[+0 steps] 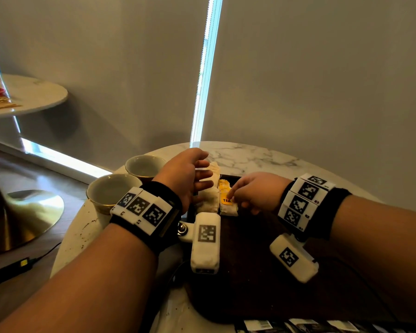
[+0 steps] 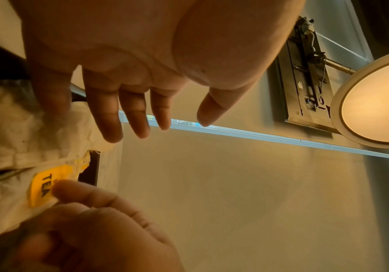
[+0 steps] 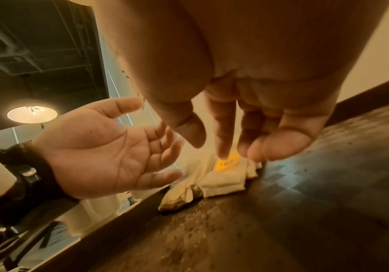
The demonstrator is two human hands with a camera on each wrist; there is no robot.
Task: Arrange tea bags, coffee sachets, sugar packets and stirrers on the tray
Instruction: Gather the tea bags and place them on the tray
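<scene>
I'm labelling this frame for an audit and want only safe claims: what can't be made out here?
- Head view: far end of dark wooden tray hidden by left hand and right hand.
- Yellow "TEA" tag: other print unreadable, partly covered by a fingertip.
- Packets at bottom edge: cut off.

Two cups — two tea bags — one tray.

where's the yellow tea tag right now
In the head view the yellow tea tag lies on a tea bag at the far left of the dark tray, under the right hand index fingertip, beside the open left hand.
</scene>
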